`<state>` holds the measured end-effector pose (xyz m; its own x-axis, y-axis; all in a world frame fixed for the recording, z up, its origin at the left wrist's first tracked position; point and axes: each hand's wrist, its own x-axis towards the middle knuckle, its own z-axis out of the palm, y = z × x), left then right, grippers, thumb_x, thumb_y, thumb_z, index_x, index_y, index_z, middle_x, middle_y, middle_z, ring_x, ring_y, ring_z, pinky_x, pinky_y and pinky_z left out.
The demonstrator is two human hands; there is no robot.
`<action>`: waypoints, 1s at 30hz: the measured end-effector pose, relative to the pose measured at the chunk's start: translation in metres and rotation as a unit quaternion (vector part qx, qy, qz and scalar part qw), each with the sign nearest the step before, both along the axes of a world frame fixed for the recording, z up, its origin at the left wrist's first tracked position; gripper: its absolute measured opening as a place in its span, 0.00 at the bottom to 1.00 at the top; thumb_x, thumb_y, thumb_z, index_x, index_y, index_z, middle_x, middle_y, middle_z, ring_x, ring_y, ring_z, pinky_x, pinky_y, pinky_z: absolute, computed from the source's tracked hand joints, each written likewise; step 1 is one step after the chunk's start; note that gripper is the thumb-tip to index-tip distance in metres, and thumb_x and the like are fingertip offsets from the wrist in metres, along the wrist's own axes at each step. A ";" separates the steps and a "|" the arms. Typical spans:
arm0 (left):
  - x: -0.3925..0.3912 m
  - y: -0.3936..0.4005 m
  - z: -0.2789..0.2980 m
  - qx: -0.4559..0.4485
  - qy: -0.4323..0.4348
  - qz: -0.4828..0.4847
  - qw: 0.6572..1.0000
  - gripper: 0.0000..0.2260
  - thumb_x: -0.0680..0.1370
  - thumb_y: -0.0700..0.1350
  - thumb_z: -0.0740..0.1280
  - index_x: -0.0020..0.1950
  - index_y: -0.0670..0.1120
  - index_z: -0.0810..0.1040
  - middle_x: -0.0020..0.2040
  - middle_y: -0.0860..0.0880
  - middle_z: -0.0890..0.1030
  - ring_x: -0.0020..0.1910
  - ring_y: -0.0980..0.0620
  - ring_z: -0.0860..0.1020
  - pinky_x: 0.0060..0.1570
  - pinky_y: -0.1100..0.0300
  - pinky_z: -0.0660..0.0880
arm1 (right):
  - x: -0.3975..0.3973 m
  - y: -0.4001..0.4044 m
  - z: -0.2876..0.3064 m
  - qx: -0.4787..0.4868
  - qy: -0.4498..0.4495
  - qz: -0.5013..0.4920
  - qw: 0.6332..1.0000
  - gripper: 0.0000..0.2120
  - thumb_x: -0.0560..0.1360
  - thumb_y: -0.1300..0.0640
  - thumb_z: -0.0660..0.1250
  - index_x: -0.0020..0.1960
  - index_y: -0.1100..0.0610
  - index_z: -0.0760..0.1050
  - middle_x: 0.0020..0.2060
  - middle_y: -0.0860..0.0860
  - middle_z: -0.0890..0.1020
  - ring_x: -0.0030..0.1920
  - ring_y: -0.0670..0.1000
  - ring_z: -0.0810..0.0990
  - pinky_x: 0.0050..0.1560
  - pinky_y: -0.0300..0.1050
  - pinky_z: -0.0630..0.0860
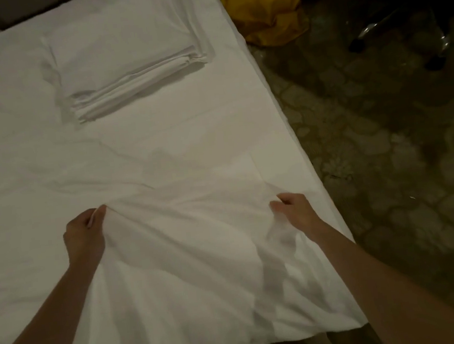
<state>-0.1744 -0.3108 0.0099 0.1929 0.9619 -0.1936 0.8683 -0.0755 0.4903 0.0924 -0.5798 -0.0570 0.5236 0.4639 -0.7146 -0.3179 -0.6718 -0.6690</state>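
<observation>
Bedroom, by the look — white-sheeted bed (pixel 6 139) bearing a stack of folded linen (pixel 129 56). Patterned floor (pixel 386 155) alongside, with a yellow bag (pixel 267 5) and wheeled chair base (pixel 414 17).

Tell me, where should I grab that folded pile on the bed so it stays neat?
Probably from the near side, where the pile shows its stacked edges. Slide flat hands under that long edge, one toward each end, and lift it level. It lies flat on the bed, so pinching only the top layer would likely peel it open.
</observation>
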 end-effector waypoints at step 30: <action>0.122 0.102 -0.085 -0.091 -0.003 -0.162 0.983 0.11 0.76 0.50 0.69 0.47 0.42 0.83 0.44 0.43 0.83 0.49 0.43 0.80 0.44 0.58 0.67 | 0.122 0.130 -0.036 -0.065 -0.179 0.019 0.982 0.18 0.76 0.53 0.68 0.36 0.66 0.74 0.31 0.55 0.74 0.33 0.50 0.72 0.36 0.42 0.65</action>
